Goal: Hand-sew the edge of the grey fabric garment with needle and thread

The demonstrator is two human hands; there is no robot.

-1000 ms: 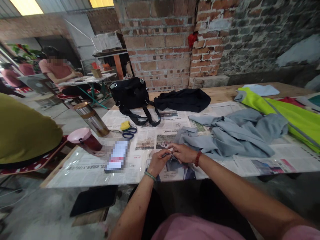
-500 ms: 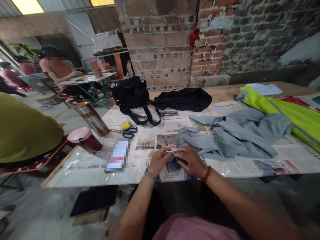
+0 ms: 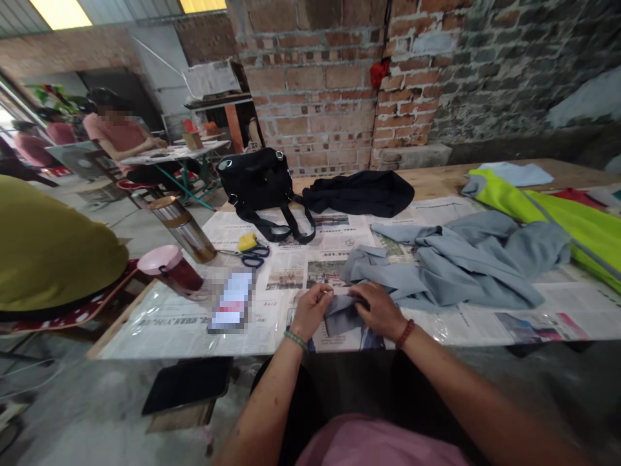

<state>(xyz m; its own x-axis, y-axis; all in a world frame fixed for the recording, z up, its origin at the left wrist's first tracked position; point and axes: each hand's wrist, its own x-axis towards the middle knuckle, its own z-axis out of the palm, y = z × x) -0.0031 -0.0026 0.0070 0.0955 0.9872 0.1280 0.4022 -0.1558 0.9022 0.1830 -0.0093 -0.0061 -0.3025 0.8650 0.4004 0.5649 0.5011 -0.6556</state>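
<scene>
Both of my hands meet over a small piece of grey cloth [image 3: 341, 318] near the table's front edge. My left hand [image 3: 311, 312], with a green bracelet at the wrist, pinches the cloth's left upper edge between thumb and finger. On the other side my right hand [image 3: 381, 312], wearing a red bead bracelet, closes its fingers on the right part of the same cloth. Just beyond lies a crumpled grey garment [image 3: 451, 265]; whether the small piece joins it I cannot tell. Anything finer between the fingertips is too small to make out.
Newspaper [image 3: 286, 310] under clear plastic covers the table. To the left are a phone [image 3: 233, 299], scissors [image 3: 254, 256], a steel flask [image 3: 184, 228] and a pink-lidded cup [image 3: 169, 266]. Behind stand a black bag [image 3: 255, 178] and dark cloth [image 3: 361, 193]; a yellow vest [image 3: 557, 213] lies right.
My hands have moved slightly apart, my right hand shifting right, and more of the small grey cloth shows between them. The view has swung slightly left.
</scene>
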